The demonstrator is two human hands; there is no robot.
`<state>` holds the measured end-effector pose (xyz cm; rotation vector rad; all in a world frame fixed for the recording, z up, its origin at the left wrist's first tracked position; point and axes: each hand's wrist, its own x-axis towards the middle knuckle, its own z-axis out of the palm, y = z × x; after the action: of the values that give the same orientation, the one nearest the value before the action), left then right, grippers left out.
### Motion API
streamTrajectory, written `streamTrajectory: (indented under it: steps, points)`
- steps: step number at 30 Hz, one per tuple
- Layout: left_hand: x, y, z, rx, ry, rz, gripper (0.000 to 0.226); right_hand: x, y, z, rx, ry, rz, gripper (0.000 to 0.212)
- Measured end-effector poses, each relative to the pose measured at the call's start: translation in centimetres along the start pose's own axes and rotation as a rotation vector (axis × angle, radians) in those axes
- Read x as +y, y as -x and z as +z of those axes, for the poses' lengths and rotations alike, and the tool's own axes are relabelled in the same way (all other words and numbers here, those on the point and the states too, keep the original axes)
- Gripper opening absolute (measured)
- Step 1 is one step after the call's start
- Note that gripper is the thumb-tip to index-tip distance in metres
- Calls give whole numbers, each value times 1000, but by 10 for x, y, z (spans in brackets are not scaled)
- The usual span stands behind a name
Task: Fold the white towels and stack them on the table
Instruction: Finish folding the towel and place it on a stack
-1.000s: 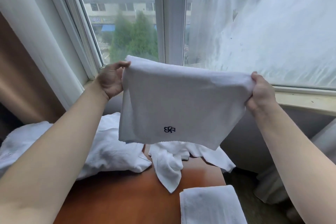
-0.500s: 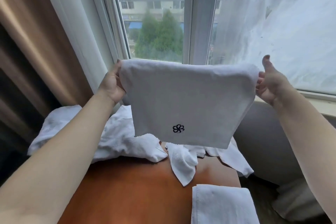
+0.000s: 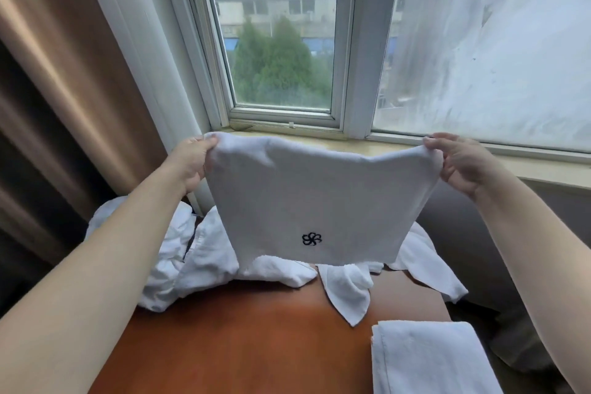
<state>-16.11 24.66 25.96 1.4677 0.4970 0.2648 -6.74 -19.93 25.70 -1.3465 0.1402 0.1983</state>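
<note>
Both hands raised over the far half of the reddish-brown wooden table (image 3: 243, 339), holding one white terry towel with a small dark flower emblem (image 3: 315, 201) stretched between them in the air, in front of the window sill. Left hand (image 3: 190, 163) grips the towel's upper left corner, thumb on top and pinching the cloth; its other fingers are behind the fabric and cannot be made out. Right hand (image 3: 460, 163) pinches the upper right corner, fingertips curled over the top edge. The towel hangs doubled, emblem low and facing the wearer, lower edge just above the heap; likely held up and taut so the edges line up before the next fold. Count: one towel in hand; one neatly folded white towel (image 3: 428, 358) lying flat at the near right of the table, probably the start of the stack; one loose heap of crumpled white towels (image 3: 204, 262) across the far side, spilling off the left and right edges. Number in the heap cannot be told, at least two. Judged early in the task: most cloth unfolded.
</note>
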Motion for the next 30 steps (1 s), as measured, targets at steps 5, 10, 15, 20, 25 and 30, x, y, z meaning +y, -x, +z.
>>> streamTrajectory:
  steps: [5,10,15,20,25,30]
  points:
    - [4,-19,-29,48,23,-44,11,8,11,27,125,-10,5,14]
    - [3,-31,-54,-33,95,-71,12,43,29,49,112,254,97,29]
    - [6,-41,-74,66,60,37,17,39,42,68,278,164,-58,15]
    - [8,-41,-81,24,56,157,13,34,61,75,246,241,-96,10]
    - [4,-32,-91,-95,-9,236,26,29,68,67,33,397,-124,33]
    - [-10,-27,-100,1,-492,449,24,42,58,65,182,807,-310,16]
